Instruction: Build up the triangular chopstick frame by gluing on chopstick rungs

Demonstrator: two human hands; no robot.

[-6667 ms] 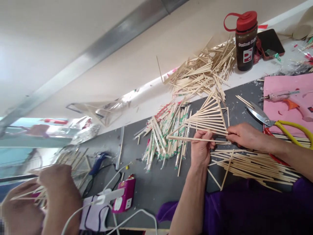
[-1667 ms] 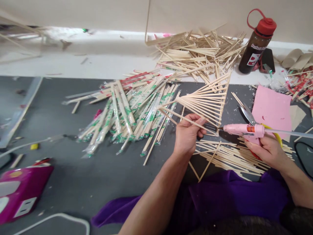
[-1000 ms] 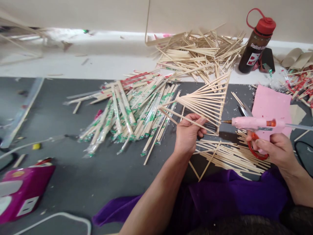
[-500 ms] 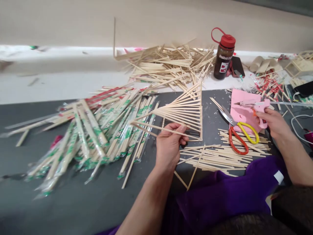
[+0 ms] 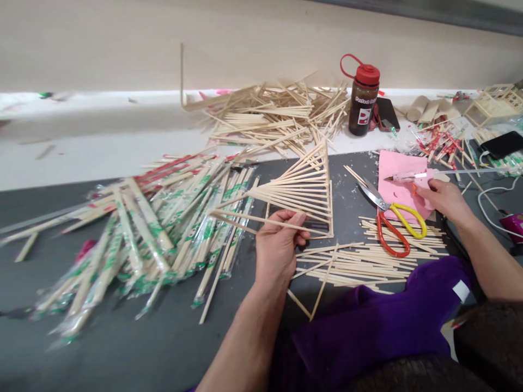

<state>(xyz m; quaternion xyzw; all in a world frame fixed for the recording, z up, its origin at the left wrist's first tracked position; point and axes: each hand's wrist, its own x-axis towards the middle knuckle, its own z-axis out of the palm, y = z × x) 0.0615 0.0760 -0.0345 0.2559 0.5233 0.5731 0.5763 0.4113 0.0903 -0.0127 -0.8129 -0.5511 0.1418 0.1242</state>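
Observation:
My left hand (image 5: 278,245) is closed around the lower bars of a chopstick structure (image 5: 286,190), whose sticks fan out from one corner toward an upright side on the right. On the right, my right hand (image 5: 447,201) has its fingers around a pink hot glue gun (image 5: 408,176), which is tilted low over a pink sheet (image 5: 388,163); its handle is mostly hidden. Scissors (image 5: 384,204) with one red and one yellow handle lie beside the sheet, partly on loose chopsticks (image 5: 355,267).
Wrapped chopsticks (image 5: 163,234) are heaped at the left. A pile of bare chopsticks (image 5: 269,111) lies by the wall. The red-capped bottle (image 5: 363,100), a phone (image 5: 502,146), a white cable (image 5: 486,207) and a small stick model (image 5: 494,103) stand or lie toward the right.
The glue gun has tipped flatter and lower over the pink sheet, with my right hand still at it. My left hand keeps the structure almost in place; the view has shifted slightly.

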